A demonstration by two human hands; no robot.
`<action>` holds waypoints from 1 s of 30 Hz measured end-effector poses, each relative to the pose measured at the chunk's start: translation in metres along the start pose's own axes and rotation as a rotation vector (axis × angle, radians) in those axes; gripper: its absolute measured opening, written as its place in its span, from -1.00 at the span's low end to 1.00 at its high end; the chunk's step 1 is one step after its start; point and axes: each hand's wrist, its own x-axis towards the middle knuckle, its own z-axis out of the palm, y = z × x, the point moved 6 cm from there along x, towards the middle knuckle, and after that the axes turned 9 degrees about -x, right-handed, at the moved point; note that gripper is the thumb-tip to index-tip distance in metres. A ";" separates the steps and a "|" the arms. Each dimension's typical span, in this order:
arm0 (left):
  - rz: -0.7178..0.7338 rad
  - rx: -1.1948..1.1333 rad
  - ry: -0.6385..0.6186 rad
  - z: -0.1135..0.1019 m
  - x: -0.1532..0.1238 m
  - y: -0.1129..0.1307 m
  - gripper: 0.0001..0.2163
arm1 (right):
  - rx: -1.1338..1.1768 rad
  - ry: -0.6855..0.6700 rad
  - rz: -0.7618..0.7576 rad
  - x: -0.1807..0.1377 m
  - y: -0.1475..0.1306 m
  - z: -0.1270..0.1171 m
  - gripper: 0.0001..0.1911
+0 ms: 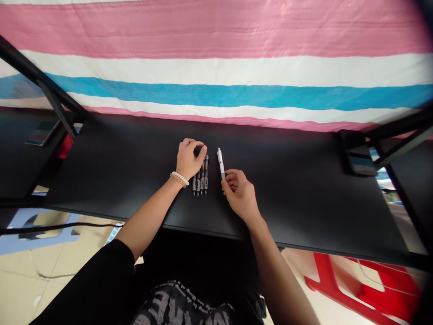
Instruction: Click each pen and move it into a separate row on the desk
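Note:
Several black pens (202, 179) lie side by side on the black table (135, 153), their tips towards me. My left hand (190, 159), with twisted bands at the wrist, rests over their far ends. Its thumb and forefinger curve close together around the row, and the other fingers are partly hidden. To the right, a white pen (220, 160) with a grey grip points its clicker end away from me. My right hand (239, 192) is closed on the near, grey end of this pen, hiding its tip. A small gap separates the white pen from the row.
A pink, white and blue striped sheet (216, 95) hangs behind the table. Black metal struts (56, 106) stand at both sides. Below the front edge are a red plastic stool (338, 289) on the right and a blue-grey plastic stool (43, 230) with a black cable on the left.

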 end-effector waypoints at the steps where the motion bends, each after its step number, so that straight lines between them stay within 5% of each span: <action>1: -0.016 -0.099 0.019 -0.001 0.001 0.000 -0.82 | 0.120 -0.016 0.018 0.003 0.000 0.000 -0.70; 6: -0.235 -0.739 -0.140 0.012 0.002 -0.006 -0.59 | 0.389 -0.099 -0.057 0.025 -0.015 0.001 -0.60; 13: -0.309 -0.864 -0.050 0.003 0.007 -0.015 -0.63 | 0.467 -0.223 -0.097 0.064 -0.020 0.016 -0.64; 23: -0.498 -1.229 0.275 0.010 -0.004 -0.013 -0.63 | 0.288 0.235 -0.134 0.064 0.002 0.015 -0.84; 27: -0.506 -1.269 0.275 0.009 -0.002 -0.016 -0.66 | 0.353 0.292 -0.138 0.062 -0.005 0.007 -0.71; 30: -0.501 -1.269 0.265 0.008 -0.001 -0.016 -0.66 | 0.382 0.256 -0.127 0.063 -0.008 0.006 -0.80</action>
